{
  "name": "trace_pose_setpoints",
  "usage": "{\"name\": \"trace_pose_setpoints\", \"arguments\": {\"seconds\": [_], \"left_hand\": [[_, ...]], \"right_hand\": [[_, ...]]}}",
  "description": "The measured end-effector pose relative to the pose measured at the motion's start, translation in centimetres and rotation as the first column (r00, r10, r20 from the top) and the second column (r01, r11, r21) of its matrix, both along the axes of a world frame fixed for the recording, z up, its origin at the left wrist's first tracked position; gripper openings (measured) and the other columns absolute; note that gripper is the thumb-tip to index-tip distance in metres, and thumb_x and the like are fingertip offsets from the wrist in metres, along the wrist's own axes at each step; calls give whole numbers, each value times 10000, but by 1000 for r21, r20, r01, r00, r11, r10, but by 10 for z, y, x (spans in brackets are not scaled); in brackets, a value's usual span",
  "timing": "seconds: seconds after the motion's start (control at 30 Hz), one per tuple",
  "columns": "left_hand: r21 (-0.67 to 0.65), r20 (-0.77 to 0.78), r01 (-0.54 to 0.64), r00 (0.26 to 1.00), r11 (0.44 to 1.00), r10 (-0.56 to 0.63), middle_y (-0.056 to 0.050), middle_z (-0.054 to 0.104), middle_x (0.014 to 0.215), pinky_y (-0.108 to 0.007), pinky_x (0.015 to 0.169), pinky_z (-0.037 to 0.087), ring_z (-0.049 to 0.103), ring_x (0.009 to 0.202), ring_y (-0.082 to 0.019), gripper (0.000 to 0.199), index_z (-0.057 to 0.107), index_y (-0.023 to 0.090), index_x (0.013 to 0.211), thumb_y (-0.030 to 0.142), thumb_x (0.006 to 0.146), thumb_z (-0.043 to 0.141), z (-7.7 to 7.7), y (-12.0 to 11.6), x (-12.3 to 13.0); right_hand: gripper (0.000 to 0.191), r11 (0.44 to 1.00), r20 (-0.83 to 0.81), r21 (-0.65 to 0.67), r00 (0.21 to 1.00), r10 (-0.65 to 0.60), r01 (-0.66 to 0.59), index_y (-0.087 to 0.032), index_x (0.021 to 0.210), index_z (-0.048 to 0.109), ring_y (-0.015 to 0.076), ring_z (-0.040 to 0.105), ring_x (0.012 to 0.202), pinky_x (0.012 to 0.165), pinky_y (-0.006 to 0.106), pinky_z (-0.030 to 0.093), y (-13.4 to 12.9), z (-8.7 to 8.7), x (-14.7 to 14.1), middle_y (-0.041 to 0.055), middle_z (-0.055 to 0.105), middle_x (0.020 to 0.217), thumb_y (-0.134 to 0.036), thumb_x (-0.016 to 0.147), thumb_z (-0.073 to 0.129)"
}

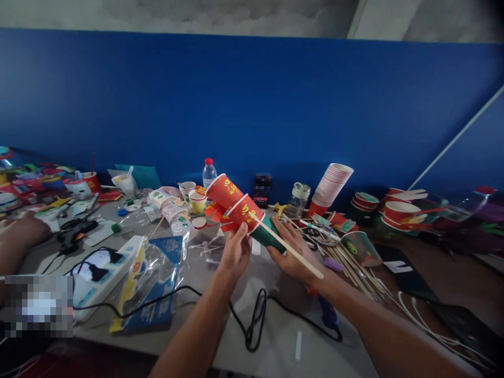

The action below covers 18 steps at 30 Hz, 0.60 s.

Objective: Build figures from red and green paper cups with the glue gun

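Observation:
A joined piece made of red and green paper cups point(243, 209) is held tilted above the table. Its red cup mouths face up and left, and red cut paper strips stick out on its left side. My left hand point(237, 249) is closed around the red middle part, thumb on the near side. My right hand point(290, 247) wraps the green cup point(268, 235) at the lower right end. A flat wooden stick point(301, 254) lies along the piece and runs over my right hand; whether it is glued on, I cannot tell.
A black cord point(258, 320) loops across the table near a power strip point(106, 278) and a plastic package point(153, 283). Wooden sticks point(356, 268), a cup stack point(334, 184) and a glass jar point(299, 197) stand right. Another person's hand point(27, 233) is at far left.

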<state>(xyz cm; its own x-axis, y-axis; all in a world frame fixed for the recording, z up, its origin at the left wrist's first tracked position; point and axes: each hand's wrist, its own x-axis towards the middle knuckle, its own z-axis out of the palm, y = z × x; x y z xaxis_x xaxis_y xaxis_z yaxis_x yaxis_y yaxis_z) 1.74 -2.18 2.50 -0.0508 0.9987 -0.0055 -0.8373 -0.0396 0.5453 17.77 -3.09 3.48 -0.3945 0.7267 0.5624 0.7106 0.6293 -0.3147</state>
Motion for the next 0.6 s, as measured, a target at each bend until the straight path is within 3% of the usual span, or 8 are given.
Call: {"name": "trace_pose_setpoints", "arguments": {"seconds": [0.27, 0.6], "left_hand": [[67, -21, -21, 1000, 998, 22, 24, 716, 888, -242, 826, 467, 646, 896, -128, 287, 656, 236, 908, 279, 661, 795, -2, 3, -1], [64, -19, -17, 1000, 998, 18, 18, 720, 859, -235, 801, 483, 657, 852, -121, 245, 665, 216, 875, 275, 673, 789, -5, 5, 0]], "right_hand": [[644, 998, 101, -16, 993, -55, 56, -190, 1440, 292, 330, 515, 1107, 933, 501, 426, 2, 0, -4, 151, 549, 1219, -309, 848, 516], [634, 999, 164, -12, 985, -45, 48, -152, 1431, 313, 334, 485, 1122, 923, 496, 414, 3, 0, -3, 161, 514, 1287, -331, 849, 492]]}}
